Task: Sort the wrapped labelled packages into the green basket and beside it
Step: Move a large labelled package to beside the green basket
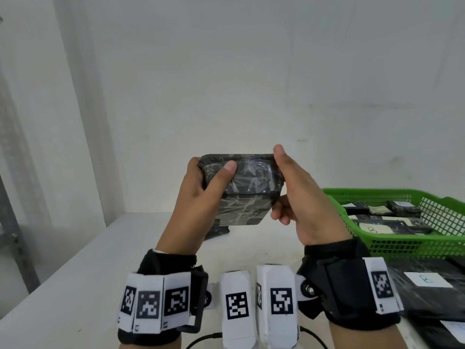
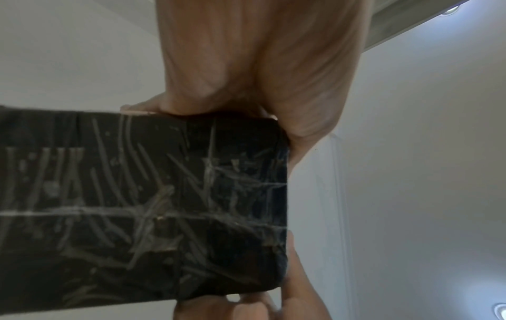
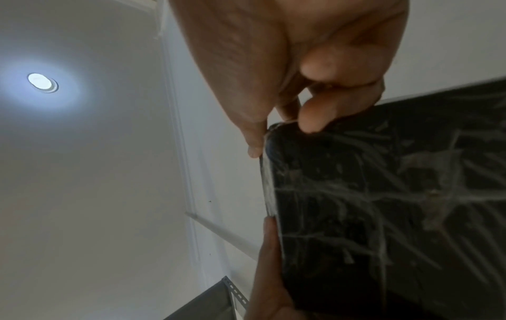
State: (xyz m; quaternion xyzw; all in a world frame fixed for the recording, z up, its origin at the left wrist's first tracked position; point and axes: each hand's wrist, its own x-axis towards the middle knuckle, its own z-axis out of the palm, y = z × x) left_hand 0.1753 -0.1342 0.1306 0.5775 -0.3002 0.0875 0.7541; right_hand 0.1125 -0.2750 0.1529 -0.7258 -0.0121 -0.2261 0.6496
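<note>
A: Package point(image 1: 242, 187) held up in the air, black and wound in clear film, raised above the white worktop point(image 1: 100, 268) in front of the wall.

B: Which hand has it?

A: Both. The left hand point(image 1: 198, 197) grasps its left end, thumb laid across the near face and fingers curled behind. The right hand point(image 1: 299, 197) takes the right end, thumb up along the side edge and fingers bent under the lower corner.

B: Do the wrist views agree?

A: Yes. In the left wrist view the palm point(image 2: 246, 65) sits against the top edge of the wrapped block point(image 2: 142, 205), and fingers of the other hand show at its lower corner. In the right wrist view a fingertip point(image 3: 315, 117) presses on the corner of the block point(image 3: 383, 205).

B: Any label on it?

A: I cannot tell; the faces in view show only creased film.

B: And the green basket point(image 1: 392, 244)?

A: Off to the right on the worktop, well apart from the held package. Inside lie several dark packages point(image 1: 385, 222), one with a pale label marked B. Just beside the basket, nearer the person, lies another dark package point(image 1: 427, 293) with a white label also marked B.

B: Anything else?

A: A dark package point(image 1: 217, 231) lies on the worktop below the hands.
</note>
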